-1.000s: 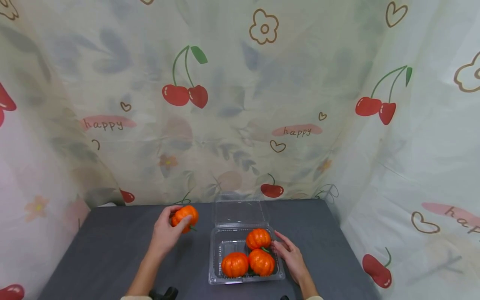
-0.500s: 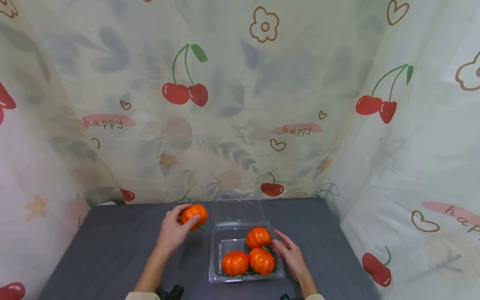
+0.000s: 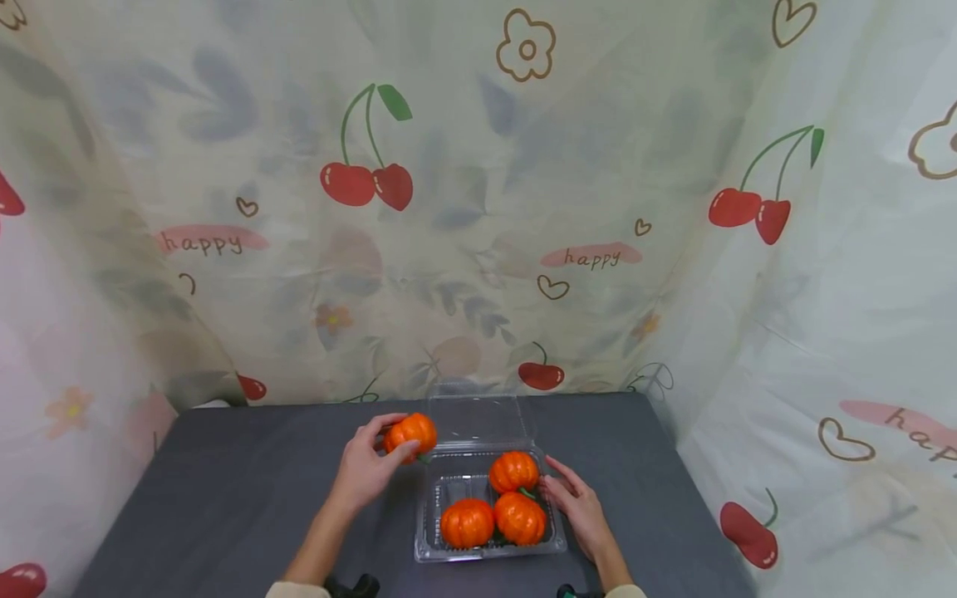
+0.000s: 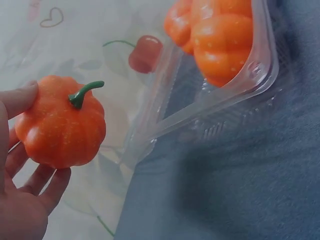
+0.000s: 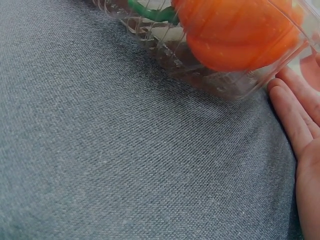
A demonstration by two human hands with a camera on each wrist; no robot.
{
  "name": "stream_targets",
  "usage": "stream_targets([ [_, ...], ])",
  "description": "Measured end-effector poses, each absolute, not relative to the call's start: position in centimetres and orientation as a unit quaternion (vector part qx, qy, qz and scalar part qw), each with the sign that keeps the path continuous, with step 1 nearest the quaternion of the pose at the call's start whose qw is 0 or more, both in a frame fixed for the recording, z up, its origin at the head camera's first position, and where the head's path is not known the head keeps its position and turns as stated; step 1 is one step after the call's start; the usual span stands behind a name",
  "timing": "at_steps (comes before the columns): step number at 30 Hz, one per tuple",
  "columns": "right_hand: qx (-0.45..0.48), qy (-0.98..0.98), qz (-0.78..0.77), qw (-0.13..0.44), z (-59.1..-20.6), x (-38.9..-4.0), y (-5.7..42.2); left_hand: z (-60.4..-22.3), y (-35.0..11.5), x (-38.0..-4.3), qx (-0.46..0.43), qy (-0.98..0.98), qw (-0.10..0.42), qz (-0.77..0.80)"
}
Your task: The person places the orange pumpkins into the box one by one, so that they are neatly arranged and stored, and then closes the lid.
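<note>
My left hand (image 3: 364, 470) grips a small orange pumpkin (image 3: 413, 435) above the table, by the back left corner of a clear plastic clamshell box (image 3: 456, 555). In the left wrist view that pumpkin (image 4: 62, 127) shows a curved green stem, with thumb and fingers around its sides. Three more pumpkins sit in the box: one at the front left (image 3: 467, 523), one at the front right (image 3: 521, 518), one at the back right (image 3: 513, 472). Against the box's right wall lies my right hand (image 3: 581, 513); its fingers look straight in the right wrist view.
The box's clear lid (image 3: 480, 419) stands raised at the back. Dark grey cloth covers the table (image 3: 224, 498). A curtain (image 3: 463, 208) printed with cherries hangs behind and along both sides.
My left hand has carried its pumpkin to the right, from beside the box to its back left corner. The right hand and the box have stayed in place.
</note>
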State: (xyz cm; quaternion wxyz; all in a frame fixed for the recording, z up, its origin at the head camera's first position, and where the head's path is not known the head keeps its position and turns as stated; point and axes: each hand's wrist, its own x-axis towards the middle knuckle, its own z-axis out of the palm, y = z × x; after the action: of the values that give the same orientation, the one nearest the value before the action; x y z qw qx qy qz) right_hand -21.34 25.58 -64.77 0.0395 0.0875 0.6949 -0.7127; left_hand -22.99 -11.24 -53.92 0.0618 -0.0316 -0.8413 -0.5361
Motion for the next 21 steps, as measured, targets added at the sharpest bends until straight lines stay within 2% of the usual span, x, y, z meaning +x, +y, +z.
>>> stream_targets([
  [12, 0.086, 0.71, -0.698, 0.04, -64.8, -21.4, 25.6, -55.0, -9.4, -23.1, -0.078, -0.817, 0.064, -0.568],
  [21, 0.085, 0.703, -0.705, 0.043, -64.8, -21.2, 25.6, -55.9, -8.7, -22.8, -0.086, -0.818, 0.042, -0.567],
])
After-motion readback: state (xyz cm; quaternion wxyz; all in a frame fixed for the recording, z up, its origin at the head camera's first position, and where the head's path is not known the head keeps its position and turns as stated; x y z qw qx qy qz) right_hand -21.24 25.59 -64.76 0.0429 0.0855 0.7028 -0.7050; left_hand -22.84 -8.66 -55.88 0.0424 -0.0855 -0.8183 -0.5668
